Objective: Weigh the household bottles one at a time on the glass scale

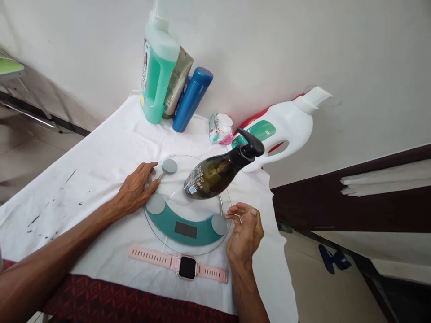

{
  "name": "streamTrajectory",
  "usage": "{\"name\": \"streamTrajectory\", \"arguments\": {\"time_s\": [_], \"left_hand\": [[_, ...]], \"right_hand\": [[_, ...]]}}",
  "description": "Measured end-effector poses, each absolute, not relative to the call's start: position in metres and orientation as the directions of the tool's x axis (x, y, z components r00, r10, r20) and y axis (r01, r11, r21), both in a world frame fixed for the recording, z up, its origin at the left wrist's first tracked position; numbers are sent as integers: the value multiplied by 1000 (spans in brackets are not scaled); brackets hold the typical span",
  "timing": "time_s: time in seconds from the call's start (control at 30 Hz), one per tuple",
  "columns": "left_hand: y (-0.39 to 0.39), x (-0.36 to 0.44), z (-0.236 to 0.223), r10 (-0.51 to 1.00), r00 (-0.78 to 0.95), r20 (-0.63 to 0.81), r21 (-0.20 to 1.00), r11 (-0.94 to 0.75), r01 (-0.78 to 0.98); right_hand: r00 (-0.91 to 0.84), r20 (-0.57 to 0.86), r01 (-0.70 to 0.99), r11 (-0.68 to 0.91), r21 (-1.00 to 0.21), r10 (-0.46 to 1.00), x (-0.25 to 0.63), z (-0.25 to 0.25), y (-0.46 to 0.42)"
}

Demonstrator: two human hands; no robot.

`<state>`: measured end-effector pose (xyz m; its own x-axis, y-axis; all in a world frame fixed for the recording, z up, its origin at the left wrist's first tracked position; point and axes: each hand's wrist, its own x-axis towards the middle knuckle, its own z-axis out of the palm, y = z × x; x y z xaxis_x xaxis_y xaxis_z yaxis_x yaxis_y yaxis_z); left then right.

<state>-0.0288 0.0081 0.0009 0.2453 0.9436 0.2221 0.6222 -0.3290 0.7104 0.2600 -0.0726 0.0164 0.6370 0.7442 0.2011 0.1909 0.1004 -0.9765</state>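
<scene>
A round glass bathroom scale (186, 227) with a teal band, a dark display and grey discs lies on the white cloth. On it stands a dark green pump bottle (213, 177) with a black pump head, looking tilted to the right in this view. My left hand (136, 188) rests at the scale's left edge, thumb and fingers apart, holding nothing. At the right edge is my right hand (245, 233), fingers loosely bent with gaps between them, fingertips close to the glass; whether they touch it I cannot tell. A pink smartwatch (186, 268) lies stretched out in front of the scale.
Along the wall stand a green liquid jug (156, 76), a grey-beige tube (178, 80), a blue bottle (193, 98), a small wrapped pack (220, 128) and a white detergent bottle (292, 121), with something red behind it. Dark slippers (333, 259) lie on the floor at right.
</scene>
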Motion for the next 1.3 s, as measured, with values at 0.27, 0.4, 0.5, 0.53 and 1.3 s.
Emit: {"name": "streamTrajectory", "arguments": {"time_s": [0.27,0.4,0.5,0.53,1.3], "left_hand": [[9,-28,6,952,237,192,688,-303,660],[10,-28,5,954,230,190,688,-297,663],[10,-28,5,954,237,183,689,-296,661],[9,-29,5,954,237,183,690,-296,661],[9,-30,4,946,261,193,687,-320,653]], "right_hand": [[601,164,151,90,-984,782,268,9,-64],[583,195,218,79,-973,789,266,10,-66],[574,202,245,68,-967,794,264,10,-67],[574,203,247,68,-967,793,264,9,-67],[554,199,245,70,-967,808,263,8,-68]]}}
